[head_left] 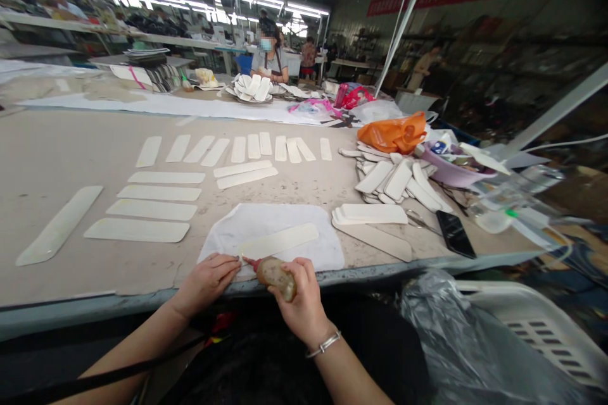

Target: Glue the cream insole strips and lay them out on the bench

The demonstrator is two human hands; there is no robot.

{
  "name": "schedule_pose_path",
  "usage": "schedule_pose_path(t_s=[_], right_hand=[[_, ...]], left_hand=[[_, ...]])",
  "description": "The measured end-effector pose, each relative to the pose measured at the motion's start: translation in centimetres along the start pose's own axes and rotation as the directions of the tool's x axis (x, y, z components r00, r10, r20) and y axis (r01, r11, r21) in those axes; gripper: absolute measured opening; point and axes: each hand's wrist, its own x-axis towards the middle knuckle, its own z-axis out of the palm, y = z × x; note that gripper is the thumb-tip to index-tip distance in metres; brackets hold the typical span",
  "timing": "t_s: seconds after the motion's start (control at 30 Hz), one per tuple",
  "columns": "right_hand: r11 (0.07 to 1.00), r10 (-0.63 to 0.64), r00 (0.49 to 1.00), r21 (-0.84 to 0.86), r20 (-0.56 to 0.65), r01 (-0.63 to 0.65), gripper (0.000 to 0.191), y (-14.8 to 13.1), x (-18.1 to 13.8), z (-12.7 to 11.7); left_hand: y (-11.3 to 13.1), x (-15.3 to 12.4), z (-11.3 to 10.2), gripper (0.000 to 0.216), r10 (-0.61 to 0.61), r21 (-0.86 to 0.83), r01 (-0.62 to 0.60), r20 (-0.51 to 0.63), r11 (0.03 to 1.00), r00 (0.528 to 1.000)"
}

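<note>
Wide table [71, 158] fills mid-frame. At its near edge, lower centre, lies a white cloth [266, 218]. On it sits the pale strip [280, 241], long axis running lower left to upper right. The left hand [206, 281], fingers loosely flat, touches the strip's lower-left end. The right hand [304, 307] wraps the squeeze bottle [276, 276], red nozzle [249, 261] pointing left at that end.

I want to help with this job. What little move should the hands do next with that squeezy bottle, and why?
Probably draw the red nozzle along the white strip towards its far end. The right hand grips the squeezy bottle with the nozzle at the strip's near end, the left hand pins that end onto the white cloth, and the rest of the strip looks bare.
</note>
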Motion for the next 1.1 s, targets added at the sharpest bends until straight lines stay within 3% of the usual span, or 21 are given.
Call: schedule_pose_path(t_s=[0.3, 0.77, 0.93, 1.1], right_hand=[[0.999, 0.048, 0.999, -0.026, 0.001, -0.048, 0.044, 0.1, -0.4, -2.1], [0.931, 0.038, 0.947, -0.333, -0.318, -0.149, 0.037, 4.9, 0.0, -7.6], [0.952, -0.007, 0.950, -0.293, -0.313, -0.089, 0.039, 4.3, 0.0, -6.7], [0.999, -0.003, 0.991, -0.039, -0.137, -0.002, 0.042, 2.0, -0.2, -3.4]], left_hand=[[0.0, 0.1, -0.2, 0.022, -0.020, 0.005, 0.020, 0.007, 1.000, 1.000], [-0.8, -0.4, 0.3, 0.019, 0.026, 0.051, -0.026, -0.001, 0.998, 1.000], [-0.8, -0.4, 0.4, 0.019, 0.032, 0.059, -0.032, 0.001, 0.998, 0.999], [-0.6, -0.1, 0.2, 0.019, 0.035, 0.058, -0.035, -0.001, 0.998, 0.999]])
